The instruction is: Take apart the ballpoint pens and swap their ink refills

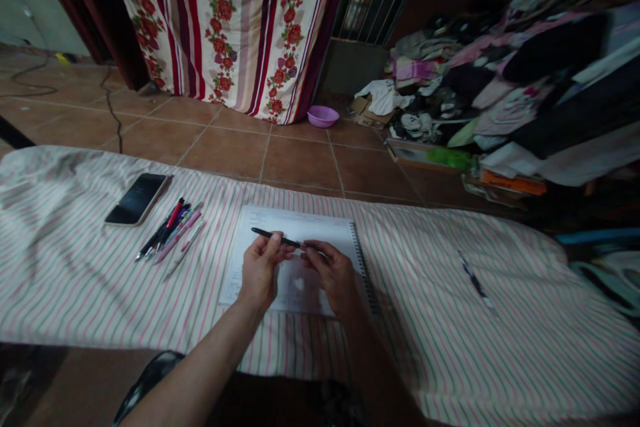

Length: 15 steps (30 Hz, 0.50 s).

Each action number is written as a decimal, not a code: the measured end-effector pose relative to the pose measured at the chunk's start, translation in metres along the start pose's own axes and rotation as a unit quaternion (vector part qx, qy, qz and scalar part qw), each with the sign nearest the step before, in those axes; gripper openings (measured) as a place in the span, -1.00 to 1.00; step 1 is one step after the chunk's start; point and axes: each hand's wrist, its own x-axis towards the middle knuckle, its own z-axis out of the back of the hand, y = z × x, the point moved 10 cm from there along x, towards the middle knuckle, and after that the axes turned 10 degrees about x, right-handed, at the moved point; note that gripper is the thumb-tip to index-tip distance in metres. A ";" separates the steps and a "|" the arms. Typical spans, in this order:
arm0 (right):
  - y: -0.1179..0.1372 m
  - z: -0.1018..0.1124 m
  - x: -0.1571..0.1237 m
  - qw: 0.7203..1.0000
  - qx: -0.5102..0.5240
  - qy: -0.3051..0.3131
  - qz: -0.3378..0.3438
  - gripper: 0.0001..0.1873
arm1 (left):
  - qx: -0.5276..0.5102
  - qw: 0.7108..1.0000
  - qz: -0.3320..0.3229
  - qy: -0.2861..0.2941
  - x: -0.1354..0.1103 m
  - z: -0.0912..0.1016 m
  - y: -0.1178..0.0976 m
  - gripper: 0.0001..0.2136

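Note:
Between both hands, above a spiral notebook (300, 220), a black pen (262, 232) is held nearly level. My left hand (260, 268) is closed around its barrel, with the thumb on top. At the pen's right end, the fingertips of my right hand (333, 271) pinch together; whether they grip the tip or a small part of it is too dim to tell. The notebook lies on the striped cloth, its spiral along the right side, with faint writing on the page. Left of it lies a bunch of several pens (173, 230). Another pen (475, 281) lies alone to the right.
A smartphone (137, 199) rests on the striped cloth (415, 347) at the left. Beyond the table's far edge are a tiled floor, a purple basin (323, 117) and a flowered curtain (220, 27). Piled clothes (480, 73) fill the back right.

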 end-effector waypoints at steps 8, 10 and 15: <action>0.003 0.001 0.001 0.998 -0.039 -0.012 0.051 -0.78 | -0.037 0.998 0.035 -0.034 0.001 0.006 0.011 -0.80; 0.005 0.000 0.001 0.996 -0.049 -0.009 0.069 -0.81 | -0.038 0.997 0.042 -0.043 0.000 0.007 0.012 -0.83; 0.005 -0.002 0.001 0.994 -0.065 0.010 0.083 -0.83 | -0.038 0.996 0.054 -0.064 -0.001 0.009 0.013 -0.83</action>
